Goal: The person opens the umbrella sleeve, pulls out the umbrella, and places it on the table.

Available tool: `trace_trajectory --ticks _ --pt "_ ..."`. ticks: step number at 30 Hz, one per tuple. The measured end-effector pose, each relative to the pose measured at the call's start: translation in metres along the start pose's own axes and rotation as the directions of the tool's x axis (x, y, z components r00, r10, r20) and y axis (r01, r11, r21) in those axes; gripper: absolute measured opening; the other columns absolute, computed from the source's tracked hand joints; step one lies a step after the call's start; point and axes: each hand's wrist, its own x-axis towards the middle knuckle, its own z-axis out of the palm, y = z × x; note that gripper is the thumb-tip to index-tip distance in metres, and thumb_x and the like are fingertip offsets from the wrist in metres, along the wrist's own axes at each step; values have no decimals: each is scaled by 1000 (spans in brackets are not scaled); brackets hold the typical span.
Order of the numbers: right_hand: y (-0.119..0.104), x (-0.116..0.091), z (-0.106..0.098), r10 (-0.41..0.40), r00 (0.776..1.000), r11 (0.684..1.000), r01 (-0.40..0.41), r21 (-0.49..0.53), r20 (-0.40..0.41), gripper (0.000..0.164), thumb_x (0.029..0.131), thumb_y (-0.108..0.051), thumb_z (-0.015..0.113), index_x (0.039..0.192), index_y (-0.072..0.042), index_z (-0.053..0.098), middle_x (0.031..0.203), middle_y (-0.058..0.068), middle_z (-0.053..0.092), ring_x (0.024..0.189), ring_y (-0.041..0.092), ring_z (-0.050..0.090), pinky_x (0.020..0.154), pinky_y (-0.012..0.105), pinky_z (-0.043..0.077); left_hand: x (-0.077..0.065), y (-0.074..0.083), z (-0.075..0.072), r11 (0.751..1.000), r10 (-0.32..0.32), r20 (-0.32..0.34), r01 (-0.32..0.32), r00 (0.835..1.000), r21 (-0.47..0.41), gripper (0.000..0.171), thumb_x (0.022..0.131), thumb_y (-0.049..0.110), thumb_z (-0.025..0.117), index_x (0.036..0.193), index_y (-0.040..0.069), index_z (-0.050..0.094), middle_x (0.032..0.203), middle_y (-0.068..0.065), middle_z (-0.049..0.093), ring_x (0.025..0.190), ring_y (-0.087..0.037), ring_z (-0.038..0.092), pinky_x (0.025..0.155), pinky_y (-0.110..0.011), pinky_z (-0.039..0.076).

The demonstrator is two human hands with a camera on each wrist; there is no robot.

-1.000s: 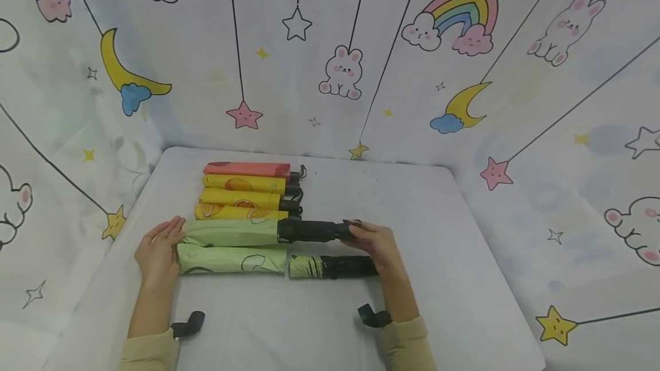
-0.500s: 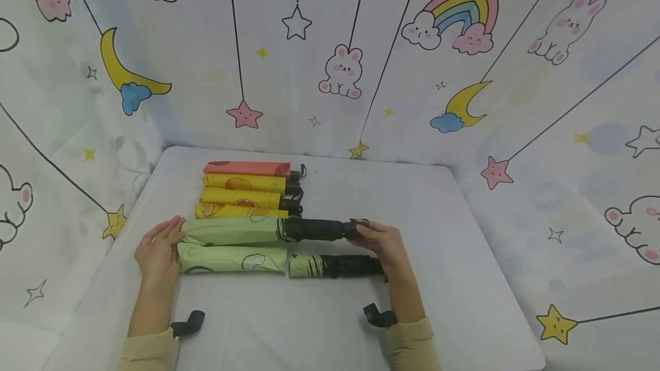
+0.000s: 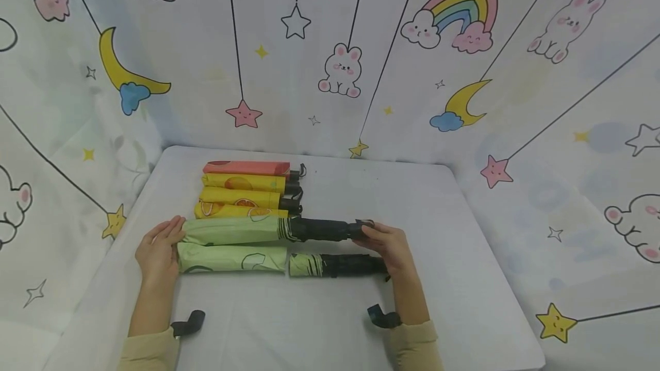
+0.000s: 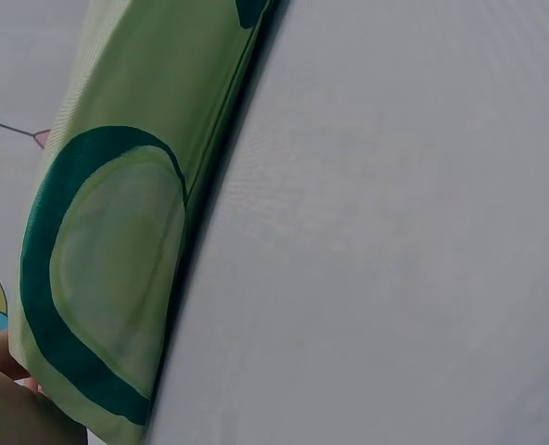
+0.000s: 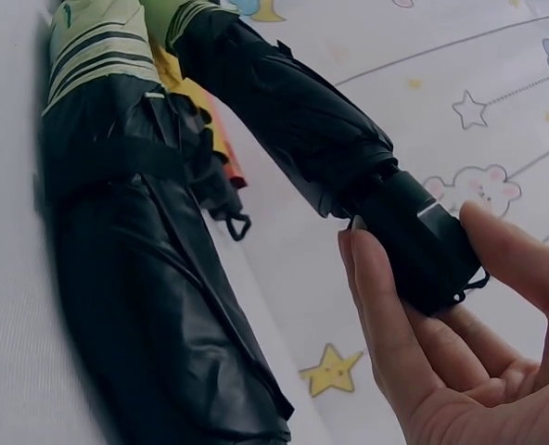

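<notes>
In the head view a folded umbrella [image 3: 319, 229], black with green striped fabric at its left end, sticks out of a light green umbrella sleeve [image 3: 232, 232]. My right hand [image 3: 390, 245] pinches its black handle [image 5: 423, 241] between thumb and fingers. At the far left end of that sleeve, my left hand [image 3: 157, 249] holds the fabric, its thumb mostly hidden. Just in front lies a second green sleeve [image 3: 234, 259], with a dark circle print [image 4: 41, 250] in the left wrist view. Beside its right end rests another folded black umbrella [image 3: 342, 266], partly behind my right hand.
Behind the green sleeves, several folded umbrellas with black handles lie side by side, such as the red umbrella [image 3: 247, 168] and the yellow umbrella [image 3: 239, 197]. Cartoon-printed cloth walls [image 3: 289, 79] stand around the white table [image 3: 289, 325].
My right hand has moved right with the handle, and more of the umbrella shows outside its sleeve, including the green striped fabric. My left hand has stayed in place.
</notes>
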Motion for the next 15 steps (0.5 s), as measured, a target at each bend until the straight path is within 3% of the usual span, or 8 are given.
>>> trace_trajectory --ticks 15 --pt "3 -5 -19 31 999 999 -31 21 -26 44 94 -7 77 128 17 64 110 15 78 97 29 78 92 47 62 -1 1 1 1000 -2 -4 2 1000 12 60 86 -27 67 136 1 49 113 -9 76 112 -19 73 99 -25 55"
